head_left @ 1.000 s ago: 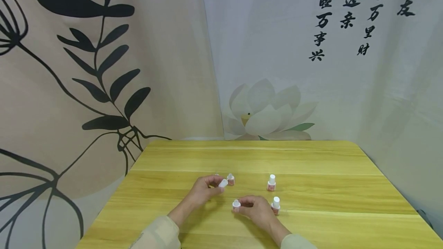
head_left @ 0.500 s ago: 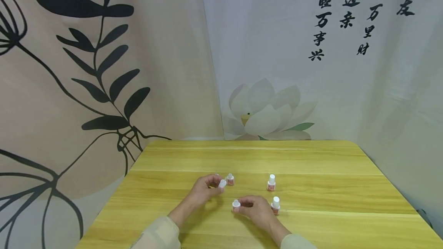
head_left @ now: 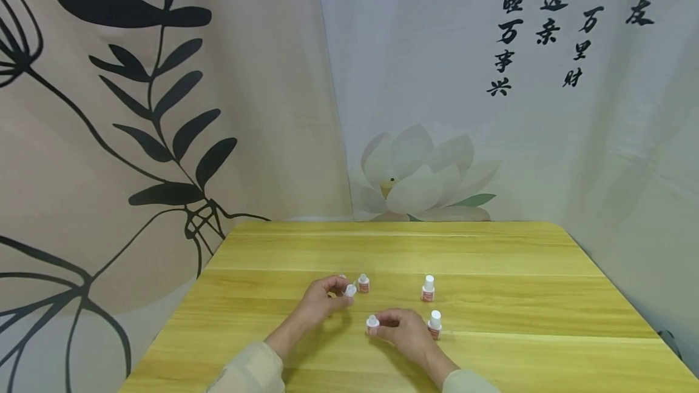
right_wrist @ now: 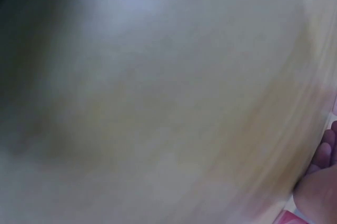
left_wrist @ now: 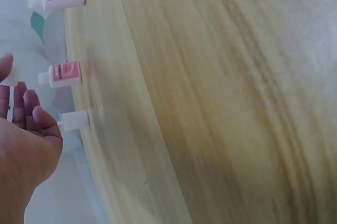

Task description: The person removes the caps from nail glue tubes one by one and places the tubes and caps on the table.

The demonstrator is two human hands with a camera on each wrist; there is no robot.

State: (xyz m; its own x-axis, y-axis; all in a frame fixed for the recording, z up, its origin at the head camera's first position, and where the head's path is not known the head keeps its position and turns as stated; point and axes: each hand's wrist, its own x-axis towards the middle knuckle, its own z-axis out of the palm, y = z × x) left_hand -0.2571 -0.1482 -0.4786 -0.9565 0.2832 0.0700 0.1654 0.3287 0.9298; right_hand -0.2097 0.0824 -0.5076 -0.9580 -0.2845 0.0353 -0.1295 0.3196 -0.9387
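Note:
My left hand point(head_left: 326, 296) pinches a small white cap point(head_left: 350, 290) between thumb and fingertips, above the table. Held by my right hand point(head_left: 405, 330) is a little white dropper bottle point(head_left: 372, 324) with a pink-red label; its nozzle is bare and it stands upright. Just beyond the left hand is another uncapped bottle point(head_left: 363, 284). A further bottle is mostly hidden behind that hand in the head view; in the left wrist view a white bottle point(left_wrist: 75, 120) with no label showing stands near the fingers. The right wrist view is blurred and shows only part of the right hand point(right_wrist: 321, 182).
Two capped bottles stand on the right: one farther back point(head_left: 428, 289), the other point(head_left: 435, 324) close beside the right hand. All are on a yellow wood-grain table point(head_left: 519, 296). A printed curtain point(head_left: 273, 108) hangs behind the table's far edge.
The cap in my left fingers has turned, from lying slanted to showing more of its end. My right hand and its bottle have stayed in place.

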